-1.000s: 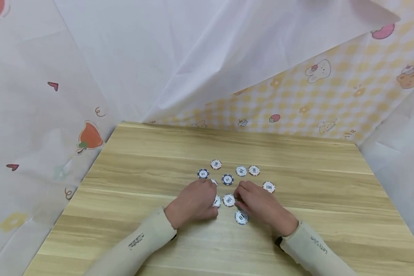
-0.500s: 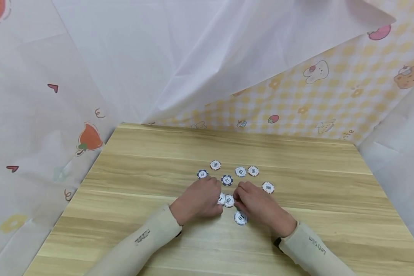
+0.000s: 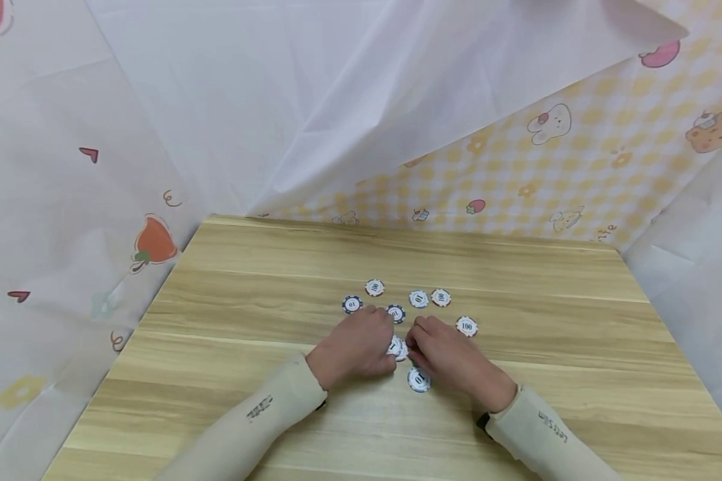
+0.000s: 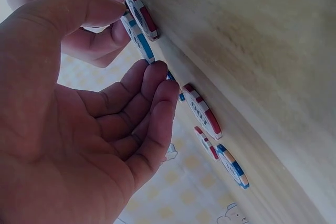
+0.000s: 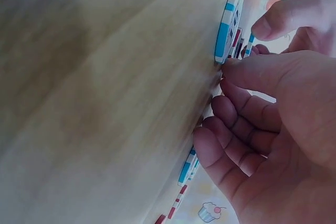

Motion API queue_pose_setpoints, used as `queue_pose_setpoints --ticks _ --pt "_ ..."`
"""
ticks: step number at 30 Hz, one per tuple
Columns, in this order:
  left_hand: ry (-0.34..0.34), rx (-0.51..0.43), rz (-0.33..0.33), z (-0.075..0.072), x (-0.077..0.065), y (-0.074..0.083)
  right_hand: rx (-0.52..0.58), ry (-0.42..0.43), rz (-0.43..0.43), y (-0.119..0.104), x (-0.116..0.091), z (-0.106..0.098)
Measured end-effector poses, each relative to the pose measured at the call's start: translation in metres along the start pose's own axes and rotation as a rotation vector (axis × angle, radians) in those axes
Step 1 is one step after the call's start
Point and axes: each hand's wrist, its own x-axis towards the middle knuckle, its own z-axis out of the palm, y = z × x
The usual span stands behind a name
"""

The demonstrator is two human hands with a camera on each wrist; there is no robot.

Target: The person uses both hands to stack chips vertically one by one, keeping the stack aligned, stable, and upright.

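Observation:
In the head view my left hand [image 3: 361, 341] reaches in from the left, its thumb and fingers bent round a white poker chip [image 3: 394, 345] marked 1. That chip overlaps a second poker chip [image 3: 403, 351]. At the second chip's right edge is my right hand [image 3: 454, 354], with thumb and forefinger close together on the rim. The left wrist view has a blue-edged chip [image 4: 138, 38] and a red-edged chip [image 4: 143, 15] side by side between the two hands. Several right fingers curl inward in the right wrist view, where a blue-edged chip [image 5: 229, 24] lies by the thumb.
Just below the right hand lies a chip [image 3: 419, 379] marked 10. Several more chips spread beyond the hands, among them a dark blue one [image 3: 352, 304] and a red-edged 100 [image 3: 466, 326]. The wooden table [image 3: 247, 267] meets a printed cloth [image 3: 505, 174] at the back.
My left hand has moved right, sliding the chip marked 1 against and partly over the 100 chip. The right hand has stayed in place.

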Motion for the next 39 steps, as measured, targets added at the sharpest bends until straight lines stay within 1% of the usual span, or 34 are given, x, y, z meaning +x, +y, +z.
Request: queue_pose_setpoints --ticks 4,11,18,26,31,39 --pt "0.014 0.007 0.009 0.0008 0.0019 0.0021 0.005 -0.004 -0.004 0.0000 0.0004 -0.0011" --pt "0.009 0.035 0.018 0.0023 0.0053 0.0052 0.031 -0.024 0.001 -0.0002 0.0013 -0.0038" --pt "0.025 0.028 0.025 0.0048 0.0077 0.0064 0.037 -0.029 0.001 -0.0006 0.0016 -0.0054" --pt "0.011 0.013 0.013 0.0054 0.0093 0.0084 0.035 -0.042 0.011 -0.0003 0.0019 -0.0056" --pt "0.001 0.030 0.019 0.0055 0.0101 0.0090 0.030 -0.036 0.004 0.0002 0.0019 -0.0050" --pt "0.014 0.054 0.026 0.0071 0.0102 0.0092 0.041 -0.047 0.017 0.0006 0.0012 -0.0043"
